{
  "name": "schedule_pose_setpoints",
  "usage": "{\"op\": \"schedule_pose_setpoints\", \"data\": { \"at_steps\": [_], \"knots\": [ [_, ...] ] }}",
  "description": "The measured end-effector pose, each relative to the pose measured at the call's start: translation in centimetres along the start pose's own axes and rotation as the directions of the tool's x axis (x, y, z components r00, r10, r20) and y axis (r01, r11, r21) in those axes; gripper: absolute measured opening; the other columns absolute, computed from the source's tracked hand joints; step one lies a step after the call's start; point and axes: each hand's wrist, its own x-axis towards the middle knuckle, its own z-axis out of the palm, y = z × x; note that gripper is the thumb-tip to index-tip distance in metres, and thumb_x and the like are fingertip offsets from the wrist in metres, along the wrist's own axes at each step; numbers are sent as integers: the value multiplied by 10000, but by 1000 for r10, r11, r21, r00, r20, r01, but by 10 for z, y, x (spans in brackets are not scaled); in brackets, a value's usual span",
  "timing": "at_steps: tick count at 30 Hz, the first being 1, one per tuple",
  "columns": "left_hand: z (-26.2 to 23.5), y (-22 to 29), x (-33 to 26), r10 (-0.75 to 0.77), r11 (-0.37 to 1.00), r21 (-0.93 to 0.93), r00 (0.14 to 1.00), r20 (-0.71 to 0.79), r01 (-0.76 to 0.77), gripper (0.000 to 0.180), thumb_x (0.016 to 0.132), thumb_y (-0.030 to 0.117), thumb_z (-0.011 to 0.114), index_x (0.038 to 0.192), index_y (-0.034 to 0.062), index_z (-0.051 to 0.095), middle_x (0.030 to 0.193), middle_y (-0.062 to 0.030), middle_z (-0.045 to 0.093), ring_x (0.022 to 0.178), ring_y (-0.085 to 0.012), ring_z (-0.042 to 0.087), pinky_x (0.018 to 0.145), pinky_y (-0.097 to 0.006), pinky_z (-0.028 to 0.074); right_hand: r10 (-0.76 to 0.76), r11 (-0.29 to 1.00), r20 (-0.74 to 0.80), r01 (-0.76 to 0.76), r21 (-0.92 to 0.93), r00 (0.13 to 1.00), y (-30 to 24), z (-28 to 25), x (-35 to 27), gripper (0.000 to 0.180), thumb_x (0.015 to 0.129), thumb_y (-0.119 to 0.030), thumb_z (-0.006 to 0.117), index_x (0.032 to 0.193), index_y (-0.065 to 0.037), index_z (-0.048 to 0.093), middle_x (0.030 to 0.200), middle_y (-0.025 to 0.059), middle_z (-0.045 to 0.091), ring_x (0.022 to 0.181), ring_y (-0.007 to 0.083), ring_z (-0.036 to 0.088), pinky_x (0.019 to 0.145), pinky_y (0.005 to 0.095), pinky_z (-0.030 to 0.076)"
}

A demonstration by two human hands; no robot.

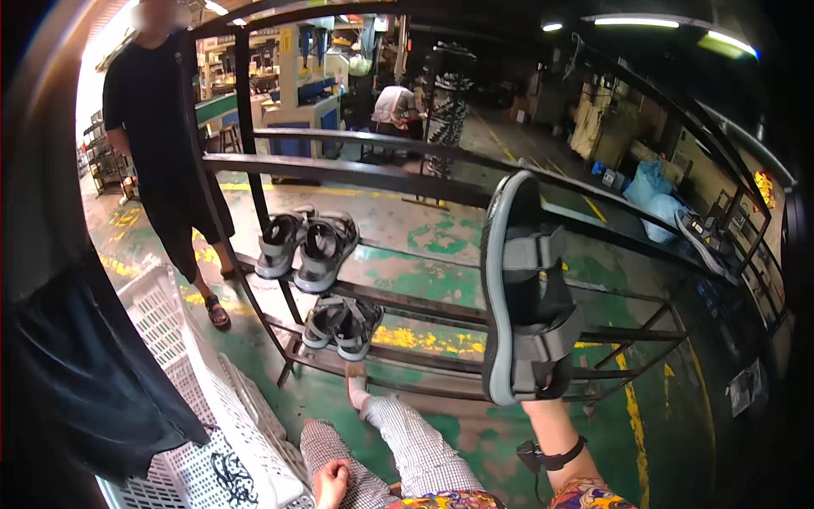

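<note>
A grey and black strapped sandal [502,288] is held upright in front of the rack, its toe up and its pale sole edge to the left. Most of my right hand [547,409] is hidden behind the heel end, with the forearm rising from below and a black band at the wrist. Low by my thigh, my left hand [331,483] is loosely closed, with nothing visible in it. Two pairs of similar sandals stand on the black metal rack [407,297]: an upper pair [318,250] and a lower pair [343,327], both left of the held sandal.
White plastic baskets [246,424] stand at my left, with a dark cloth [93,373] hanging over them. Beyond the rack's left end stands a person [157,127]. Another sandal [705,246] sits at the rack's far right, near pale blue bags [657,199].
</note>
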Motion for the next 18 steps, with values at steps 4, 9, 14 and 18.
{"op": "schedule_pose_setpoints", "data": {
  "at_steps": [4, 9, 14, 18],
  "knots": [
    [2, 11, -8, 308, 938, 184, 949, -61, -293, 178, 876, 104, 507, 969, 52, 649, 751, -67, 622, 690, -163, 565, 666, -308, 468, -238, 969, 53, 240, -49, 970, -52, 63, 47, 428, 963, -263, 486, 1352, -89, 453, 1342, 38, 508, 1211, 205, 493, 1047, 360, 381],
    [4, 20, -7, 377, 917, 168, 924, -63, -362, 207, 839, 159, 521, 952, 67, 668, 771, -126, 643, 684, -220, 605, 658, -337, 484, -431, 902, 272, 407, 140, 860, -127, 197, 124, 418, 972, -183, 442, 1376, -77, 434, 1389, 64, 471, 1265, 202, 459, 1094, 368, 334],
    [-1, 20, -2, 414, 909, 115, 903, -116, -402, 205, 847, 156, 513, 943, 62, 668, 717, -108, 631, 643, -200, 594, 616, -337, 477, -492, 812, 307, 556, -177, 815, -187, 352, 183, 390, 905, -239, 538, 1291, -189, 509, 1173, 16, 580, 1050, 146, 534, 761, 342, 471],
    [-12, 22, -1, 363, 928, 125, 927, -92, -351, 187, 894, 134, 506, 978, 55, 654, 680, -56, 611, 566, -134, 553, 514, -287, 444, -586, 699, 217, 623, -350, 780, -202, 452, 221, 369, 819, -324, 629, 1139, -141, 625, 1066, 28, 598, 841, 186, 603, 528, 302, 456]
  ]
}}
